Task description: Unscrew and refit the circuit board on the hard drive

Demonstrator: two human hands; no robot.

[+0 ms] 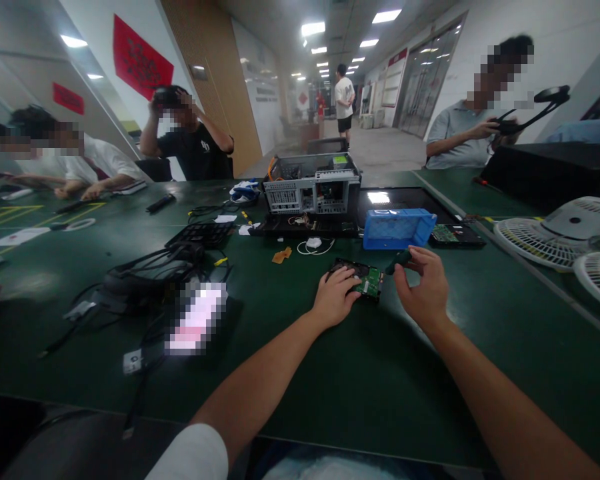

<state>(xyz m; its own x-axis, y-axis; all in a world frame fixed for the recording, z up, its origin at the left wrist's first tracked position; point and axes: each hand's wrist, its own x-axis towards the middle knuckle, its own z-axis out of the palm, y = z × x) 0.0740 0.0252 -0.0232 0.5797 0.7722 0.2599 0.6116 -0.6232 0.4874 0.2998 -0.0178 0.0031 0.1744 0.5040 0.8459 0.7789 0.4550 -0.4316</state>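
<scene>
A hard drive (364,277) with its green circuit board facing up lies on the green table (290,373) in front of me. My left hand (334,297) rests on its left side, fingers curled over the edge and pressing it down. My right hand (423,287) is closed around a dark-handled screwdriver (397,262), whose tip points toward the drive's right edge.
A blue plastic box (397,228) and an open computer case (313,183) stand behind the drive. A second board (447,233) lies right of the box. Black cables and a power unit (150,273) sit at left, white fan grilles (555,233) at right. Other people sit around the table.
</scene>
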